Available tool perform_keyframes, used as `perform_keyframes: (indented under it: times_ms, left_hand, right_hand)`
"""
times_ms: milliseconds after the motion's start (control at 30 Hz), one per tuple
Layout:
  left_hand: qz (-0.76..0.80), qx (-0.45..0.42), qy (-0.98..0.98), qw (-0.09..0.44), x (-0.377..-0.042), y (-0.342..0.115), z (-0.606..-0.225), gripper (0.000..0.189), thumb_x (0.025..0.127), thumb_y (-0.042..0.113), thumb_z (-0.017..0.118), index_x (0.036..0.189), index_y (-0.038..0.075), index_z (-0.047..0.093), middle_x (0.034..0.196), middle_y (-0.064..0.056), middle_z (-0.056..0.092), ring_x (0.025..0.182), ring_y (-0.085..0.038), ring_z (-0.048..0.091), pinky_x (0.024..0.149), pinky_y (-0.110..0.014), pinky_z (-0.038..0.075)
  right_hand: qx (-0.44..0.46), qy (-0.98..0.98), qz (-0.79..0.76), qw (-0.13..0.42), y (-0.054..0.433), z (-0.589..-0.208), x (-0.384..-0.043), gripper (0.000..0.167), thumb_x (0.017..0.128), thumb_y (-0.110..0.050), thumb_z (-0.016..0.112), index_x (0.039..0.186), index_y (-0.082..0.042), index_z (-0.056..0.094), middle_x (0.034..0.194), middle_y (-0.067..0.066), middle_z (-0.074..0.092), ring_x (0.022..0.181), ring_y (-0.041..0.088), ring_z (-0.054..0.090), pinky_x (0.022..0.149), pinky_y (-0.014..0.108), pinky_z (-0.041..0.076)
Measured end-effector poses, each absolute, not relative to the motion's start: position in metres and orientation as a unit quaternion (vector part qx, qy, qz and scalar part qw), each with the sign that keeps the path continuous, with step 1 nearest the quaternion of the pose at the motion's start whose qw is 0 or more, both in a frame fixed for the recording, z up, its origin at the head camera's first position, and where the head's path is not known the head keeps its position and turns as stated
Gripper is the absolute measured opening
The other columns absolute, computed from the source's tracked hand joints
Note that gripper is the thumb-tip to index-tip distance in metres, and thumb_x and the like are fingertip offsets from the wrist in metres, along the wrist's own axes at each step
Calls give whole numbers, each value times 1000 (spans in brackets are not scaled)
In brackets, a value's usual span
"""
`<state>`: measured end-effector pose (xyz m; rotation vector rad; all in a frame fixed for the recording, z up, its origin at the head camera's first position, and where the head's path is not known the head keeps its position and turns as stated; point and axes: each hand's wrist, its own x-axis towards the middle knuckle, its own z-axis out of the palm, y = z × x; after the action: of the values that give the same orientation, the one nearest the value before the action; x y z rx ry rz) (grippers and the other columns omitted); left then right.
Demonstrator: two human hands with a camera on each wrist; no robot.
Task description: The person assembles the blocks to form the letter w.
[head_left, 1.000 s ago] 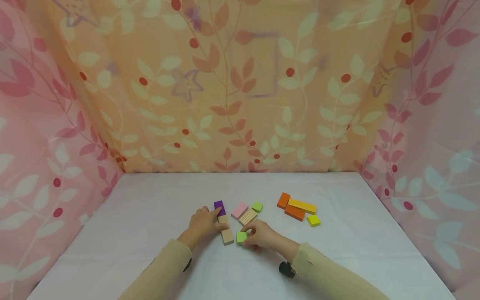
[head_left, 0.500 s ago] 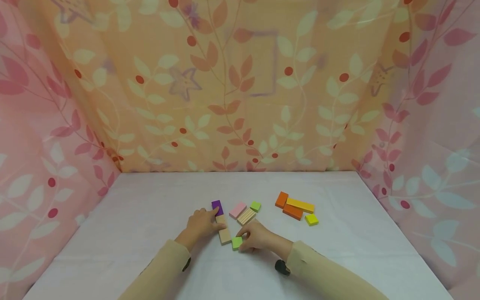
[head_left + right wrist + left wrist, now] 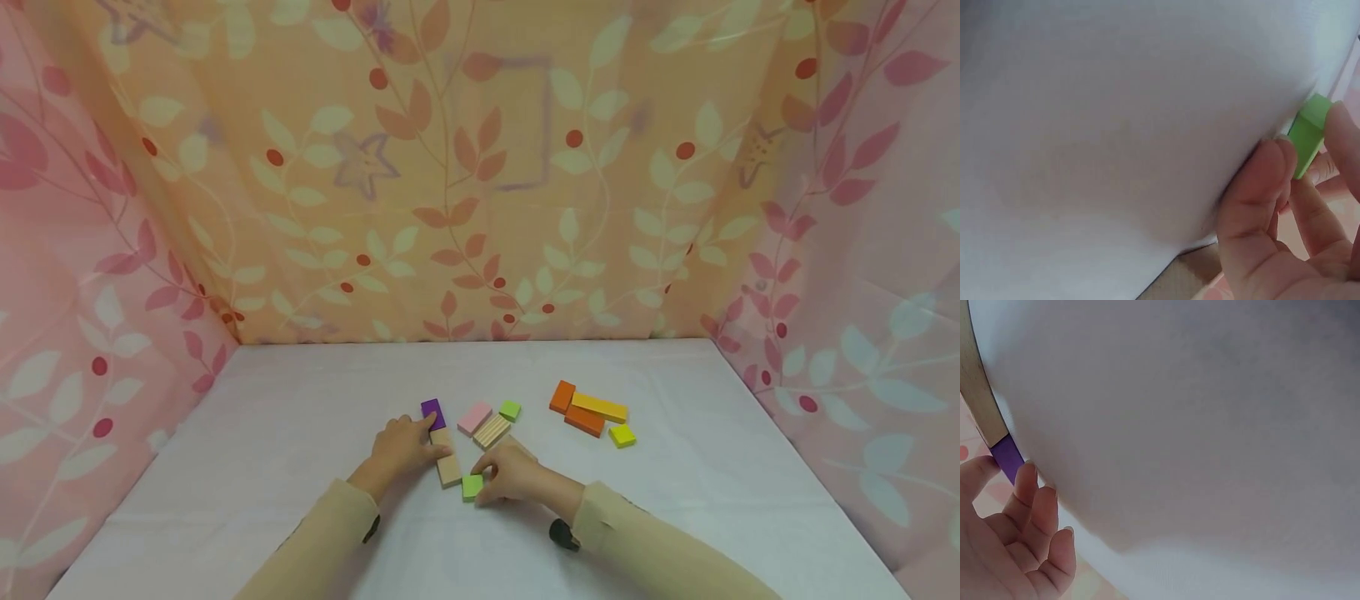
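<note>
A purple block (image 3: 432, 413) and two plain wooden blocks (image 3: 448, 472) lie end to end in a row. My left hand (image 3: 405, 446) rests at the row's left side. Its index finger lies over the purple block and the thumb reaches over the wood; in the left wrist view, curled fingertips sit along the purple block's near side. With thumb and fingers my right hand (image 3: 512, 475) pinches a light green block (image 3: 472, 487) right beside the row's near end. The right wrist view shows the green block (image 3: 1310, 132) between the fingertips.
Beyond my right hand lie a pink block (image 3: 475, 418), a striped wooden block (image 3: 492, 431) and another green block (image 3: 510, 411). Part of a plain block (image 3: 524, 448) shows behind that hand. Orange blocks (image 3: 584, 420), a long amber block (image 3: 600, 407) and a yellow block (image 3: 622, 435) sit farther right.
My right hand has slid the green block slightly left and toward me, up to the row's near end. The left hand has kept its place; the head view has shifted a little.
</note>
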<state>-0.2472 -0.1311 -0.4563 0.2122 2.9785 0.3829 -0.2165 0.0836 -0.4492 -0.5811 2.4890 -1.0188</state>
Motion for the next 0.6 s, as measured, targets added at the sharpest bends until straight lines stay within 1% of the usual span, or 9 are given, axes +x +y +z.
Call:
perform_keyframes:
  times_ms: [167,467,600]
  left_hand:
    - [121,82,987,60,-249,-132,-457,75,83,57,67,141,11,53,118,-22,59,107,-40,55,85,-52,46]
    - [115,86,987,66,-251,-132,-457,75,83,57,67,141,11,53,120,-23,58,109,-40,55,88,-53,46]
    - [113,91,987,61,-250,-133,-457,75,83,57,67,140,10,53,120,-23,58,109,-41,55,88,-53,46]
  right_hand:
    - [-201,882,-375,202,86,-451,-218,35,77,-12,83,110,-7,72,77,2,53,59,10,50,52,22,43]
    - [-202,883,-376,198,85,-451,-218,32,77,-13,83,107,-7,74,80,2,52,64,12,50,52,22,43]
    - [-204,873,-390,211,87,-452,-219,34,81,-15,80,111,-4,71,80,4,53,61,12,51,52,24,45]
